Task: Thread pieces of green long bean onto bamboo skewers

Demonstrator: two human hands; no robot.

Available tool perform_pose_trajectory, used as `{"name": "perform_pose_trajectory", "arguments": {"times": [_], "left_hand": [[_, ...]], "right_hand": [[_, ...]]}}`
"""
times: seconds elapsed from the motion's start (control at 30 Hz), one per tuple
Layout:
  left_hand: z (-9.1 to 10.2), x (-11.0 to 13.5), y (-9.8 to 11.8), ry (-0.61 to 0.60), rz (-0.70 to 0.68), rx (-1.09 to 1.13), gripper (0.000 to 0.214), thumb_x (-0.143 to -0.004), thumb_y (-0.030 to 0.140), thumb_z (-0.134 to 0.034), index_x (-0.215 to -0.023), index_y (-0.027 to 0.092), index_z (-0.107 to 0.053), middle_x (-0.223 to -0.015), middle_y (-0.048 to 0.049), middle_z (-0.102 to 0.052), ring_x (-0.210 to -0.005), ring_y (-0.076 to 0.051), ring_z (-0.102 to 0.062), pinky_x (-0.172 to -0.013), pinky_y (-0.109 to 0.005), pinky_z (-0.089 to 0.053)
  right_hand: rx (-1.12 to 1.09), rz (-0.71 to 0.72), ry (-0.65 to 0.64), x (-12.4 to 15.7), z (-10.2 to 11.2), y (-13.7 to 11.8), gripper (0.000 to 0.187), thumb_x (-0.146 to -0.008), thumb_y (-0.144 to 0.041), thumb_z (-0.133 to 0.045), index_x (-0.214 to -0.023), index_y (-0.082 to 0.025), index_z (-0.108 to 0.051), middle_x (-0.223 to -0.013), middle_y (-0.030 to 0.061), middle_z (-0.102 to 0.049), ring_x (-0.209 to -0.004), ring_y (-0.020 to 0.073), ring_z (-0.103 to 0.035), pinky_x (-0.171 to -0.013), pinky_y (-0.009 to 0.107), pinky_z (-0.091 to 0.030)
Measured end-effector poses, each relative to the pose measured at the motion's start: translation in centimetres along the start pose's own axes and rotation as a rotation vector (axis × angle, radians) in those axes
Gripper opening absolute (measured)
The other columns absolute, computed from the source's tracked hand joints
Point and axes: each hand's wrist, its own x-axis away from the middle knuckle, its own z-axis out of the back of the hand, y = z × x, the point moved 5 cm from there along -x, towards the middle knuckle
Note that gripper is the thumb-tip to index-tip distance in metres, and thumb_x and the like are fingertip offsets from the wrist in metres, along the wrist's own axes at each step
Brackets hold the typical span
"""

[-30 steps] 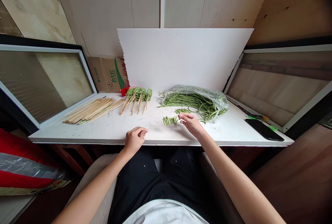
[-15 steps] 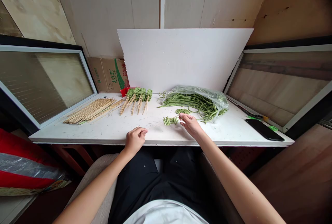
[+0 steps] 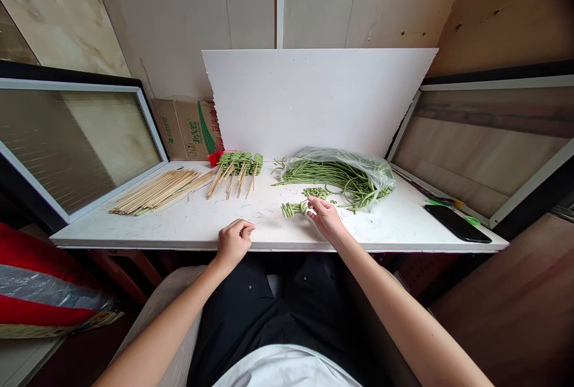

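A short row of cut green bean pieces [image 3: 292, 210] is near the front middle of the desk [image 3: 188, 225], at the fingertips of the right hand [image 3: 326, 218], which is pinched on its right-hand end. Whether the row touches the surface I cannot tell. The left hand [image 3: 234, 238] is curled closed over the front edge, well apart from the right; whether it grips anything is hidden. Just behind the row is a small heap of cut pieces [image 3: 314, 192], and beyond it long green beans [image 3: 325, 171] spill from a clear plastic bag [image 3: 381, 167]. Farther left lie loaded skewers [image 3: 242, 164], then a spread of bare sticks [image 3: 156, 189]. A black phone [image 3: 457, 223] lies at the right, and a white board [image 3: 323, 100] stands upright at the back beside a cardboard box [image 3: 183, 130]
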Motion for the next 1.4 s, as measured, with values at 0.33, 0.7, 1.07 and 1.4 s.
{"name": "perform_pose_trajectory", "arguments": {"times": [0.33, 0.7, 1.07, 1.4], "left_hand": [[0.0, -0.1, 0.4, 0.0, -0.012, 0.005, 0.02, -0.092, 0.012, -0.058, -0.082, 0.022, -0.073, -0.08, -0.0028, -0.078, -0.072, -0.018, -0.072, -0.066, -0.026, -0.055], [0.0, -0.1, 0.2, 0.01, -0.002, -0.008, 0.021, -0.09, 0.01, -0.058, -0.082, 0.022, -0.073, -0.08, -0.0026, -0.077, -0.072, -0.018, -0.073, -0.066, -0.027, -0.055], [0.1, -0.1, 0.5, 0.019, -0.012, -0.018, 0.022, -0.09, 0.011, -0.057, -0.081, 0.022, -0.072, -0.079, -0.0029, -0.078, -0.072, -0.018, -0.073, -0.066, -0.027, -0.056], [0.0, 0.0, 0.2, 0.018, 0.0, -0.007, 0.021, -0.089, 0.01, -0.058, -0.081, 0.022, -0.073, -0.08, -0.0029, -0.078, -0.072, -0.018, -0.073, -0.066, -0.027, -0.056]], "right_hand": [[-0.03, 0.011, 0.038, 0.0, 0.1, 0.5, 0.04, -0.062, -0.052, -0.097, -0.078, -0.023, -0.075, -0.081, 0.0028, -0.068, -0.079, 0.018, -0.061, -0.066, 0.03, -0.046], [0.005, 0.038, 0.059, -0.1, -0.1, 0.8, 0.043, -0.061, -0.056, -0.097, -0.08, -0.024, -0.076, -0.085, 0.0037, -0.069, -0.086, 0.0203, -0.063, -0.066, 0.03, -0.046], [0.026, 0.057, 0.099, -0.1, -0.1, 1.3, 0.043, -0.062, -0.059, -0.094, -0.081, -0.025, -0.076, -0.085, 0.0042, -0.07, -0.086, 0.0216, -0.064, -0.064, 0.031, -0.044], [0.04, 0.075, 0.123, 0.1, -0.2, 1.4, 0.044, -0.062, -0.059, -0.094, -0.082, -0.024, -0.076, -0.093, 0.0066, -0.073, -0.092, 0.0228, -0.065, -0.064, 0.031, -0.044]]}}
